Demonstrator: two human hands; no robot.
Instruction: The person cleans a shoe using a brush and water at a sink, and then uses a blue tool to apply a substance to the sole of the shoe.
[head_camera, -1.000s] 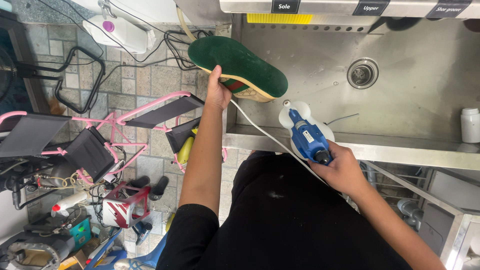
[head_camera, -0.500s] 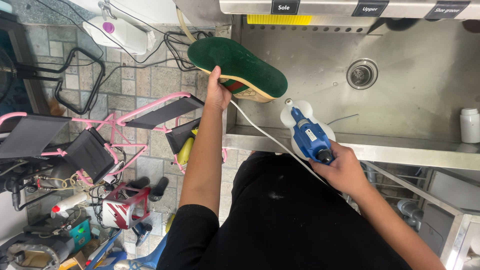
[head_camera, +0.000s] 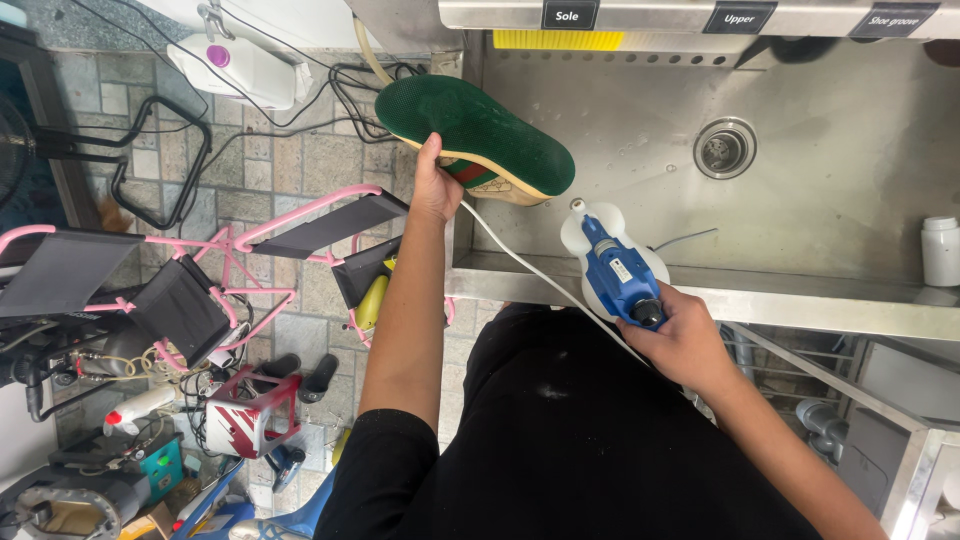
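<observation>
Your right hand is wrapped around the blue sprayer, which has swung slightly so its nozzle now points more squarely at the shoe. Your left hand pinches the shoe's edge, green sole up, over the steel sink, unchanged. A white hose crosses between; its far end is probably hidden. The drain lies beyond.

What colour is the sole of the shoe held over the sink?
Dark green, on the shoe in the left hand; the head view shows it best.
</observation>
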